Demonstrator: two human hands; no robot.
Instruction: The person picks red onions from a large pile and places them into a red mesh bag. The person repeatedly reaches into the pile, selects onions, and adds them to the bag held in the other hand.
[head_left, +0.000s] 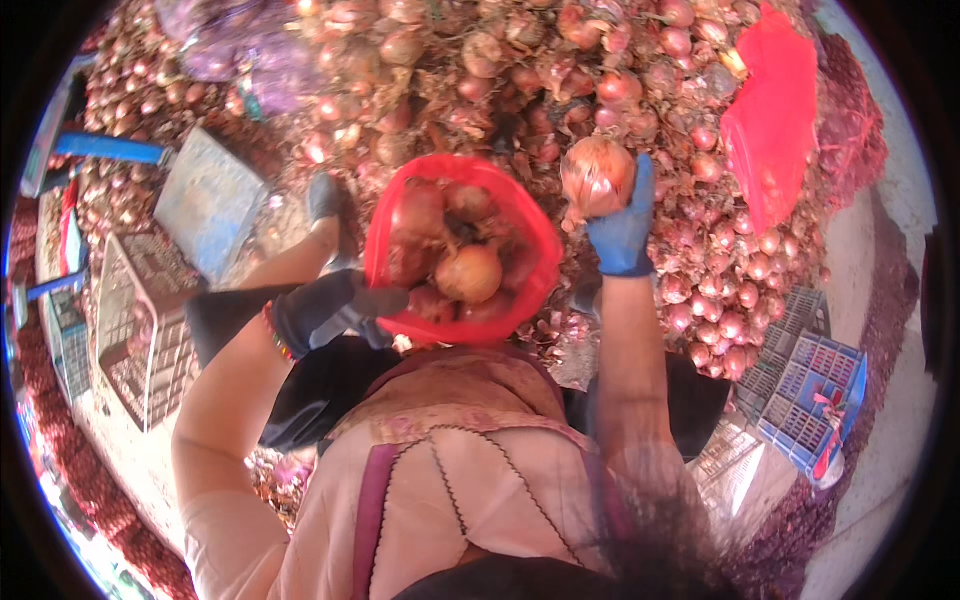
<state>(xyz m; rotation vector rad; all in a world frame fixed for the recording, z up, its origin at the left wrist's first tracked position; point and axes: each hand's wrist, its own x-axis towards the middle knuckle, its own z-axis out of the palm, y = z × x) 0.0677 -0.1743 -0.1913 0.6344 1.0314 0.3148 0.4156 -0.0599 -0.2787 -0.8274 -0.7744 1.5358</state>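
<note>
My right hand (626, 225), in a blue glove, grips a large onion (598, 176) with papery skin, held up over the heap. Between my knees stands a red mesh bag (551, 255), its mouth spread wide. Several onions lie inside it, one of them a paler yellow onion (469, 274) near the middle. My left hand (337, 307), in a dark glove, has the bag's rim at its near left side, with the thumb over the edge. The fingers under the rim are partly hidden.
Ahead spreads a heap of onions (480, 60) with loose skins. An empty-looking red bag (772, 120) lies on it at right. A broad metal shovel blade (210, 202) and a plastic crate (142, 330) are at left. A blue crate (814, 390) stands at right.
</note>
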